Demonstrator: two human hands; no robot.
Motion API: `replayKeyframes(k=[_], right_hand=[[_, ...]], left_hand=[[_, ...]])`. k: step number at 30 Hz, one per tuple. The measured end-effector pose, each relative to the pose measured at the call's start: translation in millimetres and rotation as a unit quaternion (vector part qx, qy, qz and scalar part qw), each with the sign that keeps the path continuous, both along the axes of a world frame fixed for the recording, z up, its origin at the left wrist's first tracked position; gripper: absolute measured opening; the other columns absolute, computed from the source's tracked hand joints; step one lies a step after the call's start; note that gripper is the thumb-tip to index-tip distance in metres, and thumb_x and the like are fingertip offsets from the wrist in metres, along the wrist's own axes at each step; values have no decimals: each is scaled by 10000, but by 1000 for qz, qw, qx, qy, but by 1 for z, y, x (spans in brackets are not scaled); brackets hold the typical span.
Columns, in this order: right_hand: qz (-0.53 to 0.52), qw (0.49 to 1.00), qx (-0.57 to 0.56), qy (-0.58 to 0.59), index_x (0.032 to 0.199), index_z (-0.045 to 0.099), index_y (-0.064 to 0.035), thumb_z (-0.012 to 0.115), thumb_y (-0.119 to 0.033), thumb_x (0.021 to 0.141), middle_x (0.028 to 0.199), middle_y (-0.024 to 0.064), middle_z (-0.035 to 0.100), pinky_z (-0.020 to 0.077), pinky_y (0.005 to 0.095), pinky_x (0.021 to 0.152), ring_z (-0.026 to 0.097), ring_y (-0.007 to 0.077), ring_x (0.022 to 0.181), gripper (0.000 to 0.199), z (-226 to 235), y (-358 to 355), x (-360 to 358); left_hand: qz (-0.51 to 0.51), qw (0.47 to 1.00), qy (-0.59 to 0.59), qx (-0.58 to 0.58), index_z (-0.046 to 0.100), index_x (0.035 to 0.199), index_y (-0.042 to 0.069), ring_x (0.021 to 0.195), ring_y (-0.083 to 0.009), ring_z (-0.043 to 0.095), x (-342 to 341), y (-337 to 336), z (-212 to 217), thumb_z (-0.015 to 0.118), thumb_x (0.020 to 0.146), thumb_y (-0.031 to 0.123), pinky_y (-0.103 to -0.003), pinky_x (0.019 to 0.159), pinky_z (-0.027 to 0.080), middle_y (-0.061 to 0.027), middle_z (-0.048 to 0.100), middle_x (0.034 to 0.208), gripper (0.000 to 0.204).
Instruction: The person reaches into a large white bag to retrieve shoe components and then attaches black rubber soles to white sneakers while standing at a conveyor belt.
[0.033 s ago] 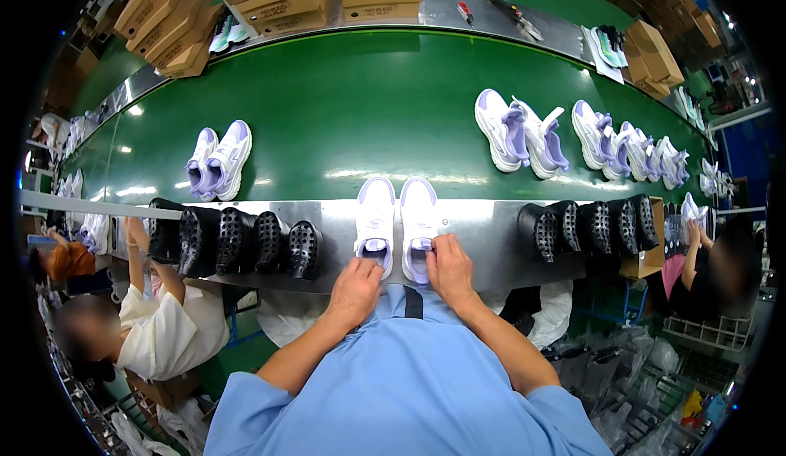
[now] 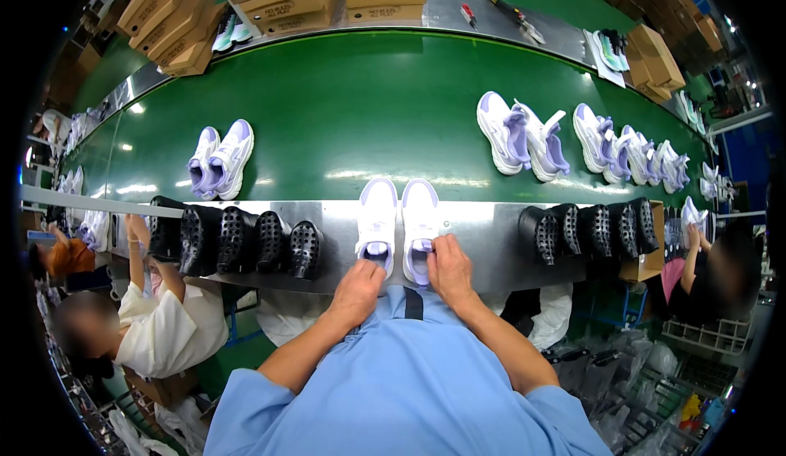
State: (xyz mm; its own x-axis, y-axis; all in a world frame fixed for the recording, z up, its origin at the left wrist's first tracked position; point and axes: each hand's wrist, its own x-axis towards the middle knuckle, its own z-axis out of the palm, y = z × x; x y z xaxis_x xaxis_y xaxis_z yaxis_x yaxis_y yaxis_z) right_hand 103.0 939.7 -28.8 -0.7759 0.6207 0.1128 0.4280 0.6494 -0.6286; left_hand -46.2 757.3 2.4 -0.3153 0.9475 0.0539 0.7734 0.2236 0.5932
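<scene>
Two white sneakers with lilac toes and linings stand side by side before me, toes pointing away: a left sneaker (image 2: 377,214) and a right sneaker (image 2: 420,214). My left hand (image 2: 357,292) is closed at the heel of the left one, its fingertips curled at the collar. At the outer side of the right one's opening, my right hand (image 2: 450,268) pinches the collar edge with thumb and fingers. Both shoes rest on the metal ledge (image 2: 483,247). What lies under my fingertips is partly hidden.
Black studded shoe forms (image 2: 235,239) line the ledge at left, with more forms (image 2: 566,228) at right. Beyond is a green surface (image 2: 352,112) bearing a sneaker pair (image 2: 221,160) at left and several sneakers (image 2: 524,135) at right. Shoe boxes (image 2: 385,10) stand behind; co-workers (image 2: 172,329) sit at both sides.
</scene>
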Motion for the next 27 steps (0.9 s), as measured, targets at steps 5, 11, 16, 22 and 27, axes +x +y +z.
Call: replayKeyframes(k=[5,11,16,22,27], right_hand=[[-3,998,-68,15,1062,587,-45,724,-102,909,980,176,619,537,503,722,658,408,819,213,-10,0,-2],[-70,977,-169,-109,1020,606,35,728,-226,939,865,236,689,541,486,724,687,413,806,299,-20,-5,4],[-36,962,-253,-94,1132,659,46,741,-234,929,1007,236,729,574,448,826,717,403,930,356,15,49,2],[-183,962,89,-180,1124,665,46,758,-184,861,1120,278,713,542,517,936,679,445,1062,361,31,238,24],[-159,929,150,-299,1138,663,19,661,-176,873,1163,235,722,517,552,956,651,418,1124,330,10,329,27]], left_hand=[[-39,998,-42,20,617,1098,30,999,-382,599,-1,2,-24,682,781,-25,-474,827,548,-173,582,988,328],[-56,974,-41,-214,646,1409,189,1045,-402,640,13,38,3,817,841,231,-483,853,559,-246,646,1145,594],[-6,982,54,-181,771,1032,78,926,-383,693,-1,57,-14,858,752,244,-493,783,580,-196,720,932,337],[46,986,54,-154,763,1040,71,874,-416,702,-83,93,-3,858,811,328,-500,796,590,-239,709,929,357],[146,967,117,-173,762,1106,80,992,-403,685,-169,102,-37,861,812,319,-499,870,574,-223,705,1014,391]])
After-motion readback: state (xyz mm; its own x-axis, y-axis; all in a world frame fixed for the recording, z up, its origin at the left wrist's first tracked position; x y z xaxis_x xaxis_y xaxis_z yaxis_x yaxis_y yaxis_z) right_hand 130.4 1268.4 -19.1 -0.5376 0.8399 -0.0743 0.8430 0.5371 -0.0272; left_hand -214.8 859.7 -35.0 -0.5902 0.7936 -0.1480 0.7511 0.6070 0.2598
